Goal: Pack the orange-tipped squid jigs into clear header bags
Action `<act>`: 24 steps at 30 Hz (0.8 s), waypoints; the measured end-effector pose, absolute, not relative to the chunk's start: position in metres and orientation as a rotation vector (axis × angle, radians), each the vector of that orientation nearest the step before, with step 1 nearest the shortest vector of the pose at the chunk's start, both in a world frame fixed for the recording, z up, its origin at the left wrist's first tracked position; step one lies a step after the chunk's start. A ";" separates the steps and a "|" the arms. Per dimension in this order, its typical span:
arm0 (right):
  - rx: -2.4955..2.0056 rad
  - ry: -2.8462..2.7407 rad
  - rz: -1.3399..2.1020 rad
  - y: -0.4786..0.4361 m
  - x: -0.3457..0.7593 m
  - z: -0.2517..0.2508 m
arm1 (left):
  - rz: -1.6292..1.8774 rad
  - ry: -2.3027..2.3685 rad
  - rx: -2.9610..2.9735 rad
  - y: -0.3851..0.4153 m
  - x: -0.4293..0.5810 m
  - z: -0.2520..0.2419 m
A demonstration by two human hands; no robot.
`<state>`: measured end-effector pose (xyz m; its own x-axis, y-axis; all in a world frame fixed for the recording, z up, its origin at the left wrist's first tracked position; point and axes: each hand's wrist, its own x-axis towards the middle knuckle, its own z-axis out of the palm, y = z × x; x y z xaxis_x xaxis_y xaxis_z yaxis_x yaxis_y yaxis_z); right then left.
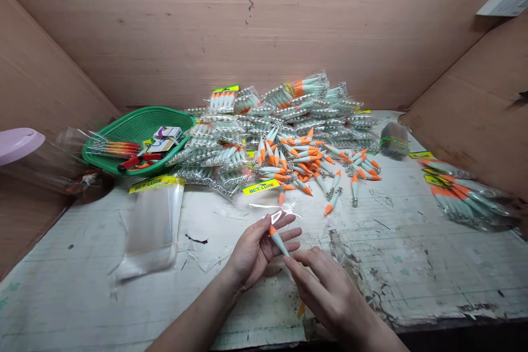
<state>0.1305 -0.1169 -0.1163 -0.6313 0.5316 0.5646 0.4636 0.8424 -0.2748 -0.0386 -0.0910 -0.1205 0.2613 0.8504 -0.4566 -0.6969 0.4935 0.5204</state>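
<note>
A squid lure [279,242] with a pale blue body and an orange end slants between my hands. My right hand [325,286] pinches its lower pale end between thumb and fingers. Palm up, my left hand [259,250] has its thumb pressed by the orange end, at the glinting edge of a clear plastic bag [273,215]; the other fingers are stretched out behind. Just beyond the fingers is a yellow "BCT LURE" label [261,187]. A pile of loose orange-and-pale-blue lures [303,159] lies past it, hooks showing on several.
Packed lures [289,107] are heaped along the back. At left are a green basket [124,121] holding red-handled pliers [140,161] and small boxes, and a stack of clear bags [152,225]. More packed lures [466,192] and a dark wrapped block [394,141] lie right.
</note>
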 end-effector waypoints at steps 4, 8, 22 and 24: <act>-0.796 -2.131 0.257 -0.117 0.119 -0.121 | 1.051 0.712 0.252 -0.094 -0.038 -0.119; -0.835 -1.969 0.221 -0.118 0.110 -0.131 | 1.042 0.694 0.245 -0.096 -0.035 -0.123; -1.415 -2.008 -0.016 -0.054 0.206 -0.122 | 1.081 0.485 0.034 -0.095 -0.043 -0.117; -1.488 -2.063 0.001 -0.025 0.234 -0.134 | 1.078 0.538 0.006 -0.094 -0.043 -0.116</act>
<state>0.2345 -0.0251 -0.1342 -0.2014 0.8668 0.4561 0.8665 0.3748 -0.3297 -0.0434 -0.0943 -0.1165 0.3578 0.8371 -0.4138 -0.8341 0.4857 0.2614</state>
